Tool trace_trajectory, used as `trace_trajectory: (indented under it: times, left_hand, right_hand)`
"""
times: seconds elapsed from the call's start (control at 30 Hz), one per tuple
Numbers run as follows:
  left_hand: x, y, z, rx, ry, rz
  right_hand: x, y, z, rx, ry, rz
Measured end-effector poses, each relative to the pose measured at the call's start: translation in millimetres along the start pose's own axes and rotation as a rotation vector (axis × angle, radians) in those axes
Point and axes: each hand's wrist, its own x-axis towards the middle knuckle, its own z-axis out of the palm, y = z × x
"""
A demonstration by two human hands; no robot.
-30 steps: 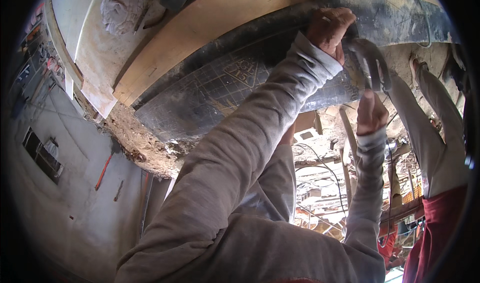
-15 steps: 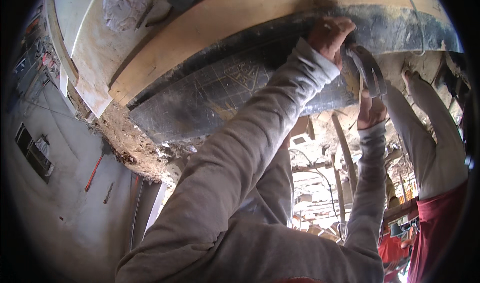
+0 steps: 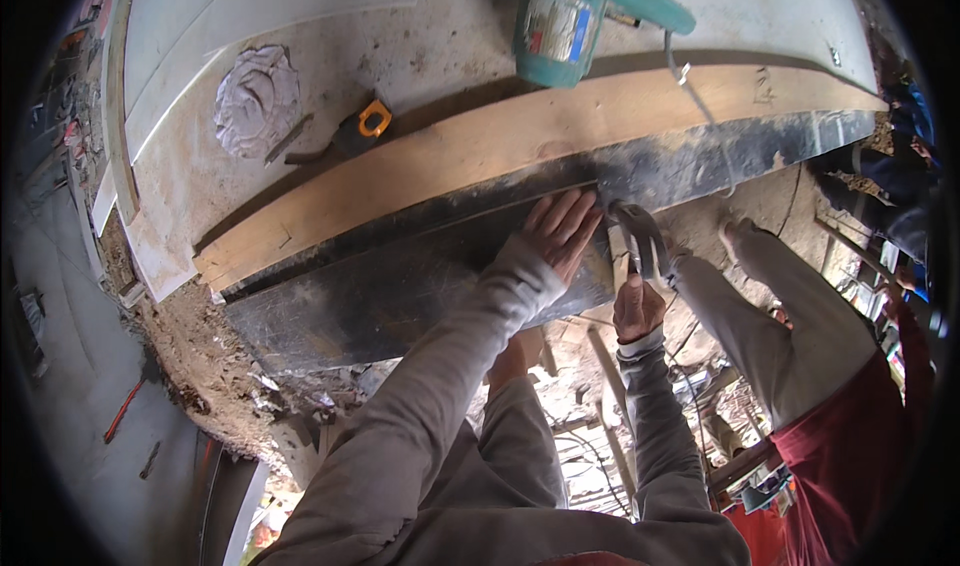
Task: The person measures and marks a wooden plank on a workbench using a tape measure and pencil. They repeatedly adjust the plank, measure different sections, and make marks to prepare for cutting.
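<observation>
My left hand (image 3: 562, 228) lies open on a dark, scuffed board (image 3: 370, 286), its fingers stretched out toward the far side. Just right of it, my right hand (image 3: 638, 308) grips a claw hammer (image 3: 645, 240) by its pale handle. The hammer's head points away from me, close beside the left hand's fingers; whether it touches the board I cannot tell. Along the board's far side runs a long pale timber (image 3: 430, 176), its edge bent by the lens. No nail can be made out.
Beyond the timber, a teal power tool (image 3: 558, 31) with a cord rests on a pale sheet surface. A black and orange tool (image 3: 362, 131) and a crumpled white cloth (image 3: 258, 101) lie left. Another person in maroon and grey clothing (image 3: 840, 436) is close on the right. Rubble lies below.
My left hand has gone from curled fingers to flat on the board. The view has shifted, bringing the teal tool into sight. My right hand still holds the hammer.
</observation>
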Motion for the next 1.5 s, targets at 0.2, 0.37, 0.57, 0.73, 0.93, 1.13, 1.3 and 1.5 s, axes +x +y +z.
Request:
trace_trajectory:
  times: [0.2,0.37,0.57,0.73,0.93,1.13,1.3,1.5]
  left_hand:
    - [-27.5,7.4,1.8,0.171,-0.094,-0.082]
    - [-16.9,16.4,6.3,0.227,-0.066,-0.083]
    - [-22.2,10.9,8.7,0.161,-0.104,-0.11]
    - [-17.1,8.5,25.0,0.076,-0.033,-0.066]
    - [-31.9,3.1,23.4,0.092,-0.013,-0.058]
    - [-29.1,-14.4,1.3,-0.266,0.115,-0.082]
    - [-10.1,-78.2,-136.1,0.295,0.503,-0.496]
    - [-1.3,-209.0,-153.4,0.355,0.191,-0.698]
  right_hand:
    - [124.3,-44.1,-70.1,-0.788,0.27,-0.761]
    - [287.7,-63.1,-119.0,-0.808,0.33,-0.32]
    - [399.0,-41.5,-116.8,-0.901,0.134,-0.434]
    - [416.0,-25.6,-146.1,-0.886,0.19,-0.474]
    - [198.0,-146.2,-37.9,-0.464,0.206,-0.756]
    - [45.7,-151.2,45.8,-0.106,-0.085,-0.702]
    - [-24.6,-109.3,45.8,-0.096,-0.266,-0.276]
    - [-48.1,-94.8,61.2,-0.208,-0.421,-0.324]
